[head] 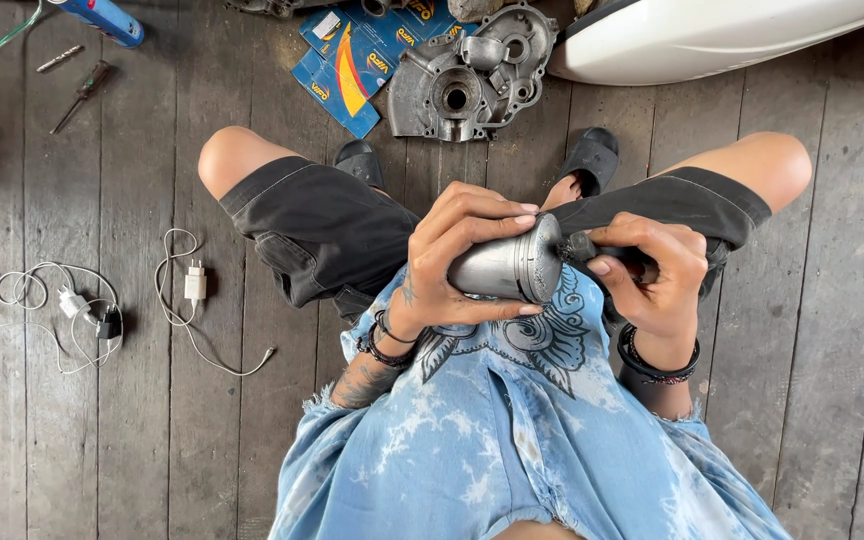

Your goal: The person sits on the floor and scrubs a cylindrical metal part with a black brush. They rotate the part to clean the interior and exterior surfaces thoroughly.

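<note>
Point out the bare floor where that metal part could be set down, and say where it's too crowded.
Bare boards lie right of the right knee, up to the frame edge, and between the charger and the left knee. It is crowded ahead of the sandals: engine casing, blue packets, white panel. Far left holds cables and a screwdriver.

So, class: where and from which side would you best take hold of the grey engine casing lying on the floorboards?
Probably the grey engine casing by its outer rim, from above. It lies flat with its open, ribbed face up, so the edges are exposed; the round bores look too small for a full grip.
</note>
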